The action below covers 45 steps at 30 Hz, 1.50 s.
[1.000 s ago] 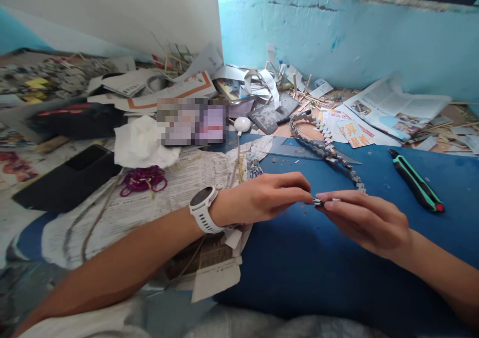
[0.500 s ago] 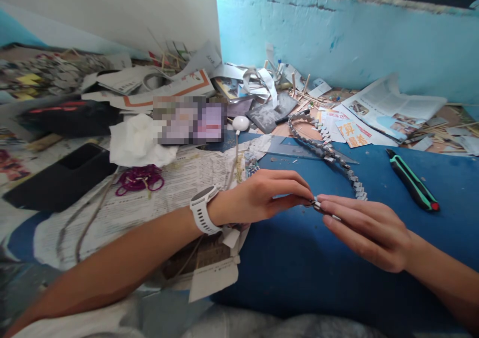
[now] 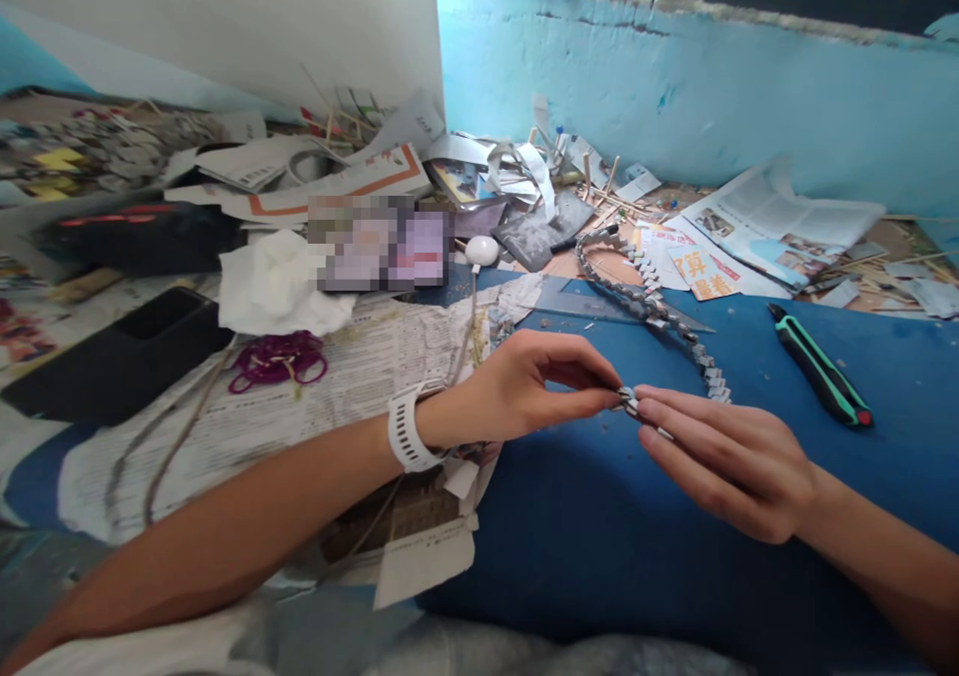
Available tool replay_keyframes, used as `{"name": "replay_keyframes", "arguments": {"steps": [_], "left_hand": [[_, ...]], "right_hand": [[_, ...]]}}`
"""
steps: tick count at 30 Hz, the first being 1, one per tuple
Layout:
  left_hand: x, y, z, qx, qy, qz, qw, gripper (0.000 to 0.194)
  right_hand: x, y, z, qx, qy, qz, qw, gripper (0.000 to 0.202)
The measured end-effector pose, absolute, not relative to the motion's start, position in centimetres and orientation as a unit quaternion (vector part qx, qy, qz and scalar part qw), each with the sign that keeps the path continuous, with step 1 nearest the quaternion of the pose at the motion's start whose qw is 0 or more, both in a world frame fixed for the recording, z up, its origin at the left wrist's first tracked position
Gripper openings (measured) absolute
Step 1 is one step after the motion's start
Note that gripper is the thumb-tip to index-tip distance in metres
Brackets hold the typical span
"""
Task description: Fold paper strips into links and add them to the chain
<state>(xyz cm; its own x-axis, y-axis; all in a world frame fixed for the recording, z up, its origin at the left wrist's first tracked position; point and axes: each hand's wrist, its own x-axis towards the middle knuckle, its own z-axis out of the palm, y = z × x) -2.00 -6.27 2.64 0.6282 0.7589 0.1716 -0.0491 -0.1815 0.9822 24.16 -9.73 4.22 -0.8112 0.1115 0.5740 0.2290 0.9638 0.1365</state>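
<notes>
A long zigzag chain of folded paper (image 3: pixel 651 309) curves over the blue mat (image 3: pixel 584 516) and runs down behind my right hand (image 3: pixel 730 466). My right hand is closed on its near end, with the fingers stretched along it and small pale folded bits showing at the fingertips. From the other side my left hand (image 3: pixel 524 386) pinches the tip of that same end between thumb and forefinger. A white watch band is on my left wrist. The part of the chain under my right fingers is hidden.
A black and green utility knife (image 3: pixel 820 364) lies right of my hands. A clear plastic ruler (image 3: pixel 561 297) sits partly under the chain. Newspaper (image 3: pixel 367 366), purple cord (image 3: pixel 279 358), white tissue (image 3: pixel 274 282) and a black case (image 3: pixel 120 351) are on the left. Paper scraps and sticks line the wall.
My left hand has turned slightly, so its thumb now shows against the forefinger at the chain's tip. Both hands have shifted a little left; the right keeps its hold.
</notes>
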Motion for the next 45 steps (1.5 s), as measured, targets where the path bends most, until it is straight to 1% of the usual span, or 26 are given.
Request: {"name": "replay_keyframes", "arguments": {"steps": [4, 7, 9, 11, 12, 14, 16, 18, 19, 21, 23, 30, 34, 41, 45], "left_hand": [[-1.9, -6.4, 2.5, 0.659, 0.275, 0.348, 0.608, 0.022], [-1.7, -6.5, 2.5, 0.647, 0.288, 0.349, 0.613, 0.023], [-1.5, -6.6, 2.5, 0.649, 0.298, 0.357, 0.602, 0.025], [-1.5, -6.7, 2.6, 0.668, 0.303, 0.376, 0.567, 0.023], [-1.5, -6.8, 2.6, 0.688, 0.300, 0.392, 0.532, 0.020], [-1.6, -6.7, 2.6, 0.753, 0.271, 0.428, 0.419, 0.015], [-1.9, -6.6, 2.4, 0.828, 0.213, 0.449, 0.258, 0.014], [-2.2, -6.4, 2.1, 0.880, 0.154, 0.439, 0.096, 0.015], [-2.3, -6.3, 2.0, 0.895, 0.137, 0.423, 0.032, 0.015], [-2.4, -6.2, 2.0, 0.910, 0.122, 0.392, -0.056, 0.016], [-2.4, -6.1, 2.1, 0.914, 0.112, 0.376, -0.103, 0.016], [-2.0, -6.5, 2.5, 0.915, 0.091, 0.338, -0.198, 0.015], [-1.7, -7.0, 2.1, 0.914, 0.108, 0.314, -0.231, 0.009], [-1.4, -7.4, 1.5, 0.917, 0.152, 0.291, -0.227, 0.006], [-1.4, -7.5, 1.9, 0.922, 0.177, 0.279, -0.203, 0.006]], "right_hand": [[24.0, -9.8, 4.4, -0.116, -0.939, -0.128, 0.297, 0.021], [24.0, -9.7, 4.5, -0.116, -0.939, -0.127, 0.298, 0.021], [24.0, -9.8, 4.5, -0.119, -0.938, -0.116, 0.304, 0.021], [24.0, -9.9, 4.4, -0.139, -0.934, -0.109, 0.311, 0.020], [24.0, -10.0, 4.2, -0.154, -0.930, -0.107, 0.316, 0.020], [24.2, -10.2, 3.8, -0.177, -0.922, -0.104, 0.328, 0.021], [24.3, -10.3, 3.2, -0.195, -0.913, -0.104, 0.343, 0.025], [24.5, -10.3, 2.5, -0.210, -0.905, -0.108, 0.354, 0.031], [24.5, -10.3, 2.2, -0.215, -0.903, -0.110, 0.356, 0.034], [24.5, -10.4, 1.7, -0.223, -0.899, -0.111, 0.361, 0.037], [24.3, -10.4, 1.4, -0.230, -0.895, -0.110, 0.367, 0.039], [23.4, -10.5, 1.4, -0.249, -0.877, -0.108, 0.396, 0.037], [23.3, -10.6, 1.3, -0.258, -0.879, -0.082, 0.392, 0.040], [23.2, -10.6, 0.3, -0.254, -0.900, -0.021, 0.354, 0.042], [23.2, -10.5, -0.1, -0.265, -0.894, 0.001, 0.362, 0.043]]}}
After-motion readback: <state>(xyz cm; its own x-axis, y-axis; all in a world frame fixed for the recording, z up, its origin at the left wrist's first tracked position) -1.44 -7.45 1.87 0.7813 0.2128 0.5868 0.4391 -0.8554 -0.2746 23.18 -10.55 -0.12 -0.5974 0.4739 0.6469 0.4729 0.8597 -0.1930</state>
